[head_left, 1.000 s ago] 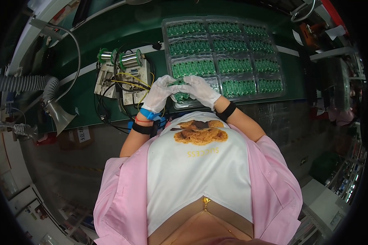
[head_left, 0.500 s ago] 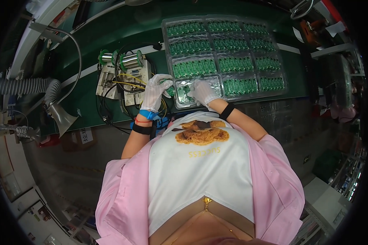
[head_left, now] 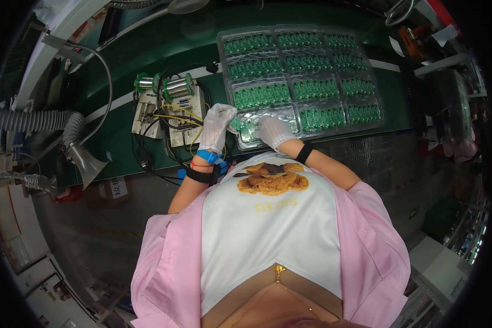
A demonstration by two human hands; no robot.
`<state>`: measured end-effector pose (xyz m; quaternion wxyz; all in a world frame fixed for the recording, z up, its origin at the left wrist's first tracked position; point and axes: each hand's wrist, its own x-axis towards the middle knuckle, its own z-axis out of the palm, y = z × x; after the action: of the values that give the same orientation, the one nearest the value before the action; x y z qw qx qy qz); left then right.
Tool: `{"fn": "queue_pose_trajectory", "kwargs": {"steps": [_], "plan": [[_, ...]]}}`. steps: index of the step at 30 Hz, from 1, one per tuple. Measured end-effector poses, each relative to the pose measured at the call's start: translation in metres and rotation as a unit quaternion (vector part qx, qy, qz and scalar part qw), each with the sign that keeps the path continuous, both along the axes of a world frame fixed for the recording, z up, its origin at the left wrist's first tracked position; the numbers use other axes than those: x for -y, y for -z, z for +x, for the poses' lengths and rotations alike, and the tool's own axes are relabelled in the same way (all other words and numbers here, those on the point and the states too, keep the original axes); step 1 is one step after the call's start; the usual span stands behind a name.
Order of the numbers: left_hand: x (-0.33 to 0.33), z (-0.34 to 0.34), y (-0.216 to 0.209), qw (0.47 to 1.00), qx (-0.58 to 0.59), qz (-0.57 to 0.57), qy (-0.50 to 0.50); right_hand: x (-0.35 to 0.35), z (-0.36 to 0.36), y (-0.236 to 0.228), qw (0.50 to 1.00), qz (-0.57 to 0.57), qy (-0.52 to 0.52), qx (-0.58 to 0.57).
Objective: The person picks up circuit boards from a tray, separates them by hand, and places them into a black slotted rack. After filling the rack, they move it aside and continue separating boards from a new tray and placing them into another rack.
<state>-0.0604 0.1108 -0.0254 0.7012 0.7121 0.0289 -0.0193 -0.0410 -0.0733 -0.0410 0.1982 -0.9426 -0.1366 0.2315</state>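
Note:
A clear plastic tray (head_left: 245, 146) lies on the bench, its compartments holding rows of small green circuit boards (head_left: 261, 96). My left hand (head_left: 218, 124), in a white striped glove, is closed at the tray's near left corner. A small green circuit board (head_left: 237, 124) shows at its fingertips. Gloved the same way, my right hand (head_left: 274, 131) reaches into the near left compartment with bent fingers. That compartment has only a few boards showing beside the hand. Whatever the right fingertips hold is hidden.
Left of the tray stand white soldering units (head_left: 181, 135) topped with solder wire spools (head_left: 177, 86), with black and yellow cables around them. A grey fume hose with a funnel (head_left: 88, 164) hangs at the left. The green bench (head_left: 115, 128) ends close to my body.
My left hand has curled its fingers more tightly and turned at the tray corner. My right hand stays in the near left compartment. The whole view has shifted slightly.

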Motion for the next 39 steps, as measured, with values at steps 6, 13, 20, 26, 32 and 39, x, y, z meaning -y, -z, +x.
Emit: {"fn": "queue_pose_trajectory", "kwargs": {"steps": [6, 13, 20, 26, 32, 39], "plan": [[-0.009, 0.009, 0.024, 1.000, -0.009, 0.024, 0.003, -0.002, 0.003, 0.005, 1.000, -0.020, -0.002, 0.001], [-0.009, -0.001, 0.031, 0.983, 0.050, 0.177, 0.008, -0.005, 0.002, -0.005, 1.000, 0.000, -0.025, 0.014], [0.019, -0.001, 0.023, 0.999, 0.007, -0.008, 0.042, 0.000, -0.012, -0.030, 0.945, 0.315, 0.041, 0.084], [0.028, -0.005, -0.001, 0.991, -0.097, -0.042, 0.082, 0.012, 0.007, 0.023, 0.945, 0.309, 0.090, 0.061], [-0.004, -0.007, 0.050, 0.875, 0.261, 0.405, -0.039, 0.025, 0.011, 0.012, 0.942, 0.270, 0.128, 0.155], [0.002, -0.011, 0.022, 0.972, 0.095, 0.209, -0.045, 0.023, 0.003, 0.009, 0.990, 0.093, 0.092, 0.055]]}}
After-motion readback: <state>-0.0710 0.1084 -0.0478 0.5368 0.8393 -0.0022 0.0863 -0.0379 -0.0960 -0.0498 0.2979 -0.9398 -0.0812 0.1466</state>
